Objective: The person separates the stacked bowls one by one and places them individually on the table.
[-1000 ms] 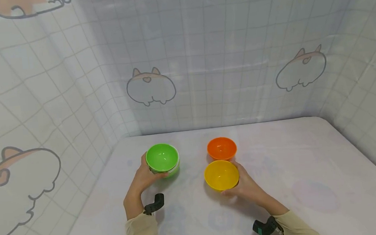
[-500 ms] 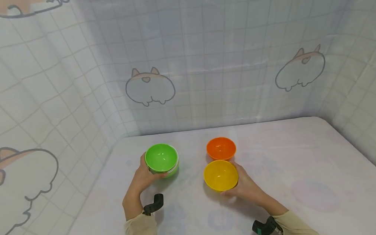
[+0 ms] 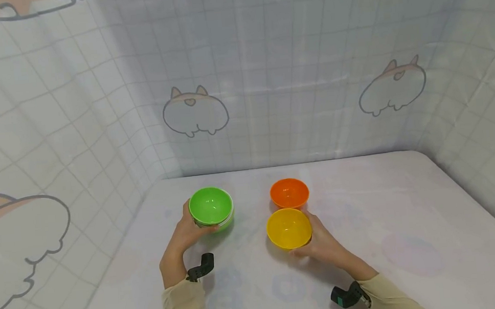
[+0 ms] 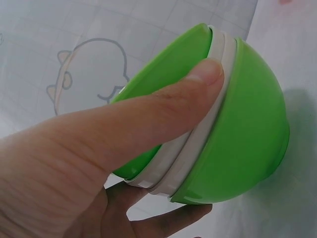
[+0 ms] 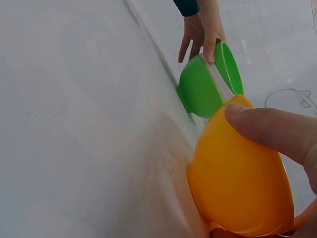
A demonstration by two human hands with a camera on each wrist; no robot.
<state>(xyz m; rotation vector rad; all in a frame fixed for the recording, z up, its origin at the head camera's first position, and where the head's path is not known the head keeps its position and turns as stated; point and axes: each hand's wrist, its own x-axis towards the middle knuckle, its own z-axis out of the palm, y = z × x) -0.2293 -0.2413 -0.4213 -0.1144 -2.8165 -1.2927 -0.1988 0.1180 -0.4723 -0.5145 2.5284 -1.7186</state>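
At the left in the head view stands a nested stack of bowls, with a green bowl (image 3: 209, 204) on top. My left hand (image 3: 187, 232) grips this stack from its left side. The left wrist view shows white bowls (image 4: 171, 163) between the top one and a lower green bowl (image 4: 247, 129), and my thumb lies across the rims. Right of the stack, my right hand (image 3: 325, 243) holds a yellow bowl (image 3: 288, 229) by its right side, thumb near the rim. Just behind the yellow bowl sits an orange bowl (image 3: 289, 193), its near edge partly covered.
All the bowls are on a table with a pale printed cloth (image 3: 389, 211). Hanging white grid-patterned sheets (image 3: 293, 72) with cartoon drawings enclose it at the back and sides. A dark wrist camera (image 3: 202, 267) is strapped at the left wrist, another camera (image 3: 348, 295) at the right.
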